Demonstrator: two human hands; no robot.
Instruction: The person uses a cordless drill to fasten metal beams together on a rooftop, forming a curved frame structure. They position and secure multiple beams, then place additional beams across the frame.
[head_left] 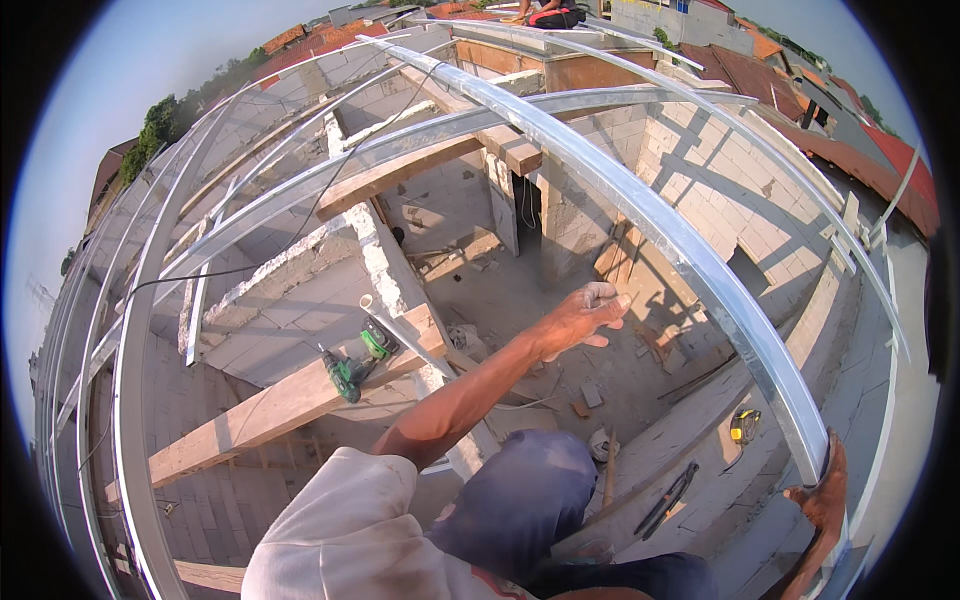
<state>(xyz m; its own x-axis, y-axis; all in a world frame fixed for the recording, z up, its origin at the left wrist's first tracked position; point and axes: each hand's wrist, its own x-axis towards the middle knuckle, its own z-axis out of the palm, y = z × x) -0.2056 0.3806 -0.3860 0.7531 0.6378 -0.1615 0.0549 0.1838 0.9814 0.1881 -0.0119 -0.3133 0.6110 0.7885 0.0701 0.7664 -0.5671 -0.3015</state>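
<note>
– where's your grip, from your end of the link?
– my right hand (824, 502) is closed around the near end of the silver metal channel (692, 248), thumb on one side, fingers along the other. i'd judge that i hold it there to steady the end, though part of the grip is hidden.

– and the left?
– my left hand (588, 316) reaches out over the open room, half open, fingers loosely bent, nothing in it that i can see. it's apart from the channel, perhaps out there for balance.

– what's close by?
– the yellow tape measure (744, 426) and the dark-handled tool (668, 498) lie just inside the channel's near end, probably put there to be in easy reach. farther left, two green drills, one nearer (343, 376) and one beyond (379, 338), sit on the wooden beam (270, 408), likely because it's broad enough for them.

– how does the channel look?
– long, bright, smooth; the fisheye bows it. it slants from my right hand up past the upper middle, over the other framing. i can't tell whether it's fastened.
</note>
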